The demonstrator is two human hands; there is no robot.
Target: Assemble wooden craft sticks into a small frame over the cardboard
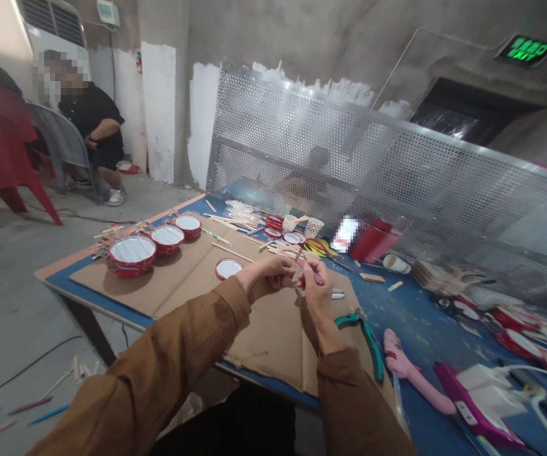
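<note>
Both my hands work close together above a sheet of brown cardboard [264, 335] on the blue table. My right hand [317, 288] is closed round a slim pink tool [318, 277] that looks like a craft knife, its tip pointing up and left. My left hand [273, 273] is closed in a pinch just left of it, on something too small to make out. A small red drum [228, 268] with a white face lies flat on the cardboard behind my left wrist. Thin wooden sticks [280, 251] lie beyond my hands.
Stacked red drums [132, 252] stand at the left. Teal pliers [371, 345], a pink glue gun [409, 370] and a purple device [468, 405] lie right. A lit phone [345, 234] and red bottle [371, 239] stand near the perforated metal panel [349, 152]. A person [95, 120] sits far left.
</note>
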